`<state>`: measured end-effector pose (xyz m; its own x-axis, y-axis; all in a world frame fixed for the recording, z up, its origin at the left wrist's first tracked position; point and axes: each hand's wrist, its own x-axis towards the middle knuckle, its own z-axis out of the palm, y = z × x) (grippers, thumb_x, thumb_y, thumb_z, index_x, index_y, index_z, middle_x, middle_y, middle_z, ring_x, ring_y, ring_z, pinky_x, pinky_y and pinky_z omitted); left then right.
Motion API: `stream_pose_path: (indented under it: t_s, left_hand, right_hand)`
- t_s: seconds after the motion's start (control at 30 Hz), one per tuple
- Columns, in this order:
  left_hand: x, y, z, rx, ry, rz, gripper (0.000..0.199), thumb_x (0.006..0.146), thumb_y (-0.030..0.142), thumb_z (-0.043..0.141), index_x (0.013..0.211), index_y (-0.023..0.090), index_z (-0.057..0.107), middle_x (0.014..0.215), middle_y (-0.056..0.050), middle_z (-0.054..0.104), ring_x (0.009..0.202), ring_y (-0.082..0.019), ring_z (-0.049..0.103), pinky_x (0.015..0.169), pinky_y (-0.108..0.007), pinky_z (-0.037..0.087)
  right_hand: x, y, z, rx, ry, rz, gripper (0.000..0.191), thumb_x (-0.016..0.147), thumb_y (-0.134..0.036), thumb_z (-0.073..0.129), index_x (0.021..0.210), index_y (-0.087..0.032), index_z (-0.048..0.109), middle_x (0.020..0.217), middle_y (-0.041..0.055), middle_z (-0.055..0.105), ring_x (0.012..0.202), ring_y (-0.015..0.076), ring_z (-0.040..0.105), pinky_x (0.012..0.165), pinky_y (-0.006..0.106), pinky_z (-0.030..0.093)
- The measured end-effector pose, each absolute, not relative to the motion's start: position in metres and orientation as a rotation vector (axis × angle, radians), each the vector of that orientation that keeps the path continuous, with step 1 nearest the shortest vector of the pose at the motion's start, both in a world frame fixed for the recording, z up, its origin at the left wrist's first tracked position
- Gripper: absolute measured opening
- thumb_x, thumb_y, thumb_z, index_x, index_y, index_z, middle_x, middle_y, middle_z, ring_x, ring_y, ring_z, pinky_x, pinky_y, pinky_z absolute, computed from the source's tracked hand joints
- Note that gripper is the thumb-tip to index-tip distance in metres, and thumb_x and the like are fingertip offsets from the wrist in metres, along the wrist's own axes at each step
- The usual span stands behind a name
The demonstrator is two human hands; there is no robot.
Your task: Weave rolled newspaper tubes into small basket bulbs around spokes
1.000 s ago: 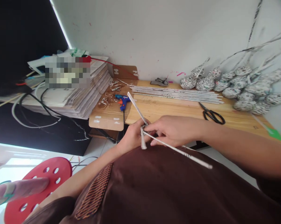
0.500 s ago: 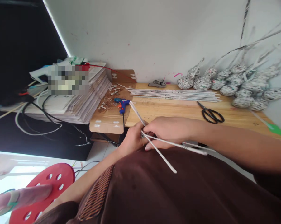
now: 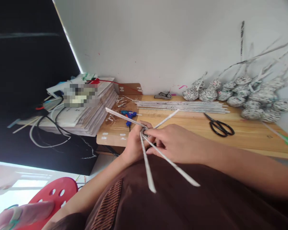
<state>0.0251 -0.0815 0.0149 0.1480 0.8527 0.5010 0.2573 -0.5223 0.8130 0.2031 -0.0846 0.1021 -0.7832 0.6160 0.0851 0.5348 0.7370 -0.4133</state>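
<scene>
In the head view, my left hand (image 3: 133, 145) is closed around the small centre of a woven piece of rolled-paper tubes, just above my lap. Several white tube ends (image 3: 170, 162) stick out from that centre in different directions. Two slant down over the brown clothing, one points to the upper left and another to the upper right. The fingers of my right hand (image 3: 175, 142) are bent and pressed against the same centre, pinching at the tubes there. Much of the woven centre is hidden by my fingers.
Beyond my hands, a wooden table (image 3: 249, 137) carries a row of paper tubes (image 3: 182, 106), black scissors (image 3: 219, 126), a blue glue gun (image 3: 130, 117) on cardboard, and several woven gourd shapes (image 3: 208, 94). Stacked papers (image 3: 96, 118) stand left. A red stool (image 3: 55, 191) is below.
The tubes have turned in my hands: their ends now spread differently, with one pointing to the upper left and one to the upper right. The view has shifted slightly.
</scene>
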Motion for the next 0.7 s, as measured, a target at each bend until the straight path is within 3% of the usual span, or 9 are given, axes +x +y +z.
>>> stream_pose_path:
  t_s: [0.1, 0.17, 0.23, 0.3, 0.4, 0.53, 0.6, 0.7]
  left_hand:
    - [0.028, -0.076, 0.027, 1.98, 1.064, 1.383, 0.019, 0.085, 0.031, 0.067, 0.097, 0.021, 0.055, 0.093, -0.003, 0.063, 0.083, -0.016, 0.06, 0.076, -0.029, 0.047]
    - [0.031, -0.072, 0.025, 1.919, 1.14, 1.419, 0.021, 0.086, 0.033, 0.068, 0.096, 0.021, 0.054, 0.087, -0.001, 0.062, 0.077, -0.015, 0.058, 0.073, -0.027, 0.046]
    - [0.034, -0.068, 0.02, 1.797, 1.213, 1.494, 0.021, 0.088, 0.035, 0.067, 0.095, 0.021, 0.053, 0.082, 0.001, 0.059, 0.07, -0.013, 0.055, 0.069, -0.026, 0.046]
    - [0.037, -0.063, 0.015, 1.732, 1.194, 1.555, 0.02, 0.089, 0.035, 0.066, 0.095, 0.021, 0.052, 0.083, 0.001, 0.06, 0.071, -0.012, 0.056, 0.07, -0.025, 0.047]
    - [0.041, -0.058, 0.011, 1.735, 1.061, 1.606, 0.02, 0.09, 0.033, 0.067, 0.096, 0.022, 0.052, 0.093, -0.001, 0.063, 0.081, -0.013, 0.059, 0.077, -0.027, 0.049]
    - [0.044, -0.053, 0.008, 1.703, 1.026, 1.659, 0.022, 0.091, 0.037, 0.066, 0.098, 0.023, 0.05, 0.099, -0.004, 0.062, 0.09, -0.016, 0.061, 0.084, -0.031, 0.051]
    - [0.045, -0.051, 0.005, 1.702, 1.015, 1.639, 0.025, 0.091, 0.041, 0.064, 0.098, 0.023, 0.049, 0.101, -0.005, 0.062, 0.09, -0.016, 0.061, 0.083, -0.032, 0.052]
    - [0.047, -0.044, -0.003, 1.661, 0.994, 1.628, 0.029, 0.09, 0.046, 0.064, 0.096, 0.023, 0.046, 0.097, -0.003, 0.061, 0.081, -0.014, 0.06, 0.075, -0.028, 0.053]
  right_hand:
    - [0.216, -0.099, 0.087, -0.961, -2.467, 0.624, 0.038, 0.093, -0.026, 0.059, 0.131, -0.02, 0.059, 0.082, 0.0018, 0.075, 0.066, 0.015, 0.065, 0.064, 0.027, 0.044]
    - [0.224, -0.106, 0.076, -0.983, -2.35, 0.711, 0.044, 0.093, -0.025, 0.059, 0.137, -0.023, 0.054, 0.087, 0.001, 0.075, 0.067, 0.014, 0.066, 0.067, 0.027, 0.047]
    - [0.231, -0.107, 0.067, -1.058, -2.331, 0.787, 0.029, 0.096, -0.032, 0.057, 0.123, -0.024, 0.064, 0.085, 0.0012, 0.074, 0.067, 0.014, 0.066, 0.067, 0.027, 0.049]
    - [0.235, -0.103, 0.06, -1.148, -2.361, 0.765, 0.026, 0.096, -0.04, 0.057, 0.111, -0.022, 0.069, 0.092, 0.0049, 0.075, 0.074, 0.0173, 0.069, 0.07, 0.03, 0.051]
    - [0.232, -0.092, 0.049, -1.209, -2.3, 0.713, 0.044, 0.093, -0.044, 0.062, 0.129, -0.021, 0.059, 0.118, 0.0121, 0.071, 0.084, 0.0214, 0.07, 0.078, 0.038, 0.054]
    - [0.215, -0.075, 0.035, -1.051, -1.914, 1.008, 0.051, 0.093, -0.044, 0.061, 0.138, -0.024, 0.05, 0.131, 0.0115, 0.062, 0.086, 0.0166, 0.068, 0.069, 0.031, 0.057]
    - [0.205, -0.067, 0.03, -0.935, -1.671, 1.116, 0.046, 0.091, -0.044, 0.064, 0.132, -0.024, 0.055, 0.125, 0.0095, 0.063, 0.087, 0.0156, 0.066, 0.067, 0.028, 0.057]
    - [0.194, -0.056, 0.027, -0.855, -1.466, 1.249, 0.04, 0.087, -0.048, 0.068, 0.117, -0.021, 0.066, 0.101, 0.0058, 0.069, 0.075, 0.0138, 0.063, 0.056, 0.024, 0.053]
